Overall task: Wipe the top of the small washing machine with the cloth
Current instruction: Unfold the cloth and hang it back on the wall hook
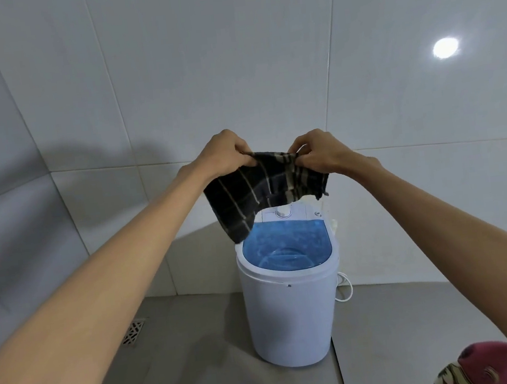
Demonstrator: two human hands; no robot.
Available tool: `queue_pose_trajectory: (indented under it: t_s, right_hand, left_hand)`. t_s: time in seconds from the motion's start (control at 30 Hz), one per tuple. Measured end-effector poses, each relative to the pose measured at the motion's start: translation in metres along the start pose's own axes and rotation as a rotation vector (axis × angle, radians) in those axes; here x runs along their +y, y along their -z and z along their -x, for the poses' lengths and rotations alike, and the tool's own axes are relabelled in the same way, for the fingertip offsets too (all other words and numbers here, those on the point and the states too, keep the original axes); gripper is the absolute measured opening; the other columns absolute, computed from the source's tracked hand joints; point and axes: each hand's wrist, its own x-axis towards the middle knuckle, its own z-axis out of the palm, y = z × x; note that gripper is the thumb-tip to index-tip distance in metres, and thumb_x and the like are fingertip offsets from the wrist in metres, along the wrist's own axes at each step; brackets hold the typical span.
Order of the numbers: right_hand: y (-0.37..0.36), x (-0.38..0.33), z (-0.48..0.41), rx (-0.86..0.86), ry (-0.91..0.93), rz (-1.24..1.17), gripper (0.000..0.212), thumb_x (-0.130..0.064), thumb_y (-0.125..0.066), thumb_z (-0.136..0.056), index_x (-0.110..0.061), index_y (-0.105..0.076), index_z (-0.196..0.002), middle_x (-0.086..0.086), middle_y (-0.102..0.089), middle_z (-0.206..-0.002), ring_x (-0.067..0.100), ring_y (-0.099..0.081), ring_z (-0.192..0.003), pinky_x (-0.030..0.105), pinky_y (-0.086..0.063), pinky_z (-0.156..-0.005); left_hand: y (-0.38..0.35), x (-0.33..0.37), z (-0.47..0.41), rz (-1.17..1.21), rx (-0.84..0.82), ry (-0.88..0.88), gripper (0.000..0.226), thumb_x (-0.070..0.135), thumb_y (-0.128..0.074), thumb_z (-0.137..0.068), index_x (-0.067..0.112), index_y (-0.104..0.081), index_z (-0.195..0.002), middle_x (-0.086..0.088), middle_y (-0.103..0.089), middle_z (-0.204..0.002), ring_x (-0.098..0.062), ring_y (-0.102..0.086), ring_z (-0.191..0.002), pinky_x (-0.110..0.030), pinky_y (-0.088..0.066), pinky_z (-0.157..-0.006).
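cloth (264, 190), dark plaid, pale stripes, frayed edge

- washing machine (291, 295) stands on the floor (203, 371) by the far wall (231, 68)
- cloth (264, 190) hangs above its top
- floor drain (134, 331) lies left; cord (345, 288) lies right

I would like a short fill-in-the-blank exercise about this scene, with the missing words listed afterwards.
1. The dark checked cloth is held by ____ hands, the left hand and the right hand.
2. The lid of the small washing machine is coloured ____.
3. The cloth hangs ____ the machine and is not yet spread on its top.
4. A metal drain is set in the floor to the ____ of the machine.

Missing words: both; blue; above; left
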Motion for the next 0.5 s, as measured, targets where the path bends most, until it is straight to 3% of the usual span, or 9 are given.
queue_pose_trajectory:
  t_s: [0.2,0.37,0.5]
  right_hand:
    - [-0.006,-0.002,-0.012,0.087,0.052,0.151,0.032,-0.001,-0.049,-0.088,-0.005,-0.07,-0.112,0.015,-0.07,-0.113,0.03,-0.064,-0.102,0.031,-0.049,-0.084]
    - [-0.024,0.009,-0.03,0.07,0.029,0.131,0.034,-0.002,-0.047,-0.09,-0.004,-0.062,-0.12,0.017,-0.065,-0.117,0.031,-0.06,-0.106,0.029,-0.044,-0.079]
    - [-0.043,0.029,-0.056,0.076,0.045,0.133,0.031,0.0,-0.043,-0.09,0.0,-0.064,-0.113,0.015,-0.063,-0.107,0.027,-0.057,-0.096,0.025,-0.041,-0.072]
  left_hand:
    - [-0.002,-0.006,-0.008,0.098,0.068,-0.046,0.012,0.026,-0.06,-0.095,0.019,-0.069,-0.098,0.001,-0.063,-0.082,-0.013,-0.058,-0.075,-0.02,-0.042,-0.067]
    - [-0.007,-0.017,-0.023,0.094,0.083,-0.103,0.013,0.027,-0.056,-0.097,0.022,-0.068,-0.099,0.002,-0.065,-0.09,-0.011,-0.059,-0.08,-0.017,-0.041,-0.068]
    - [-0.016,-0.05,-0.043,0.05,0.026,-0.092,0.012,0.031,-0.06,-0.095,0.024,-0.07,-0.098,0.0,-0.068,-0.1,-0.019,-0.062,-0.097,-0.028,-0.042,-0.079]
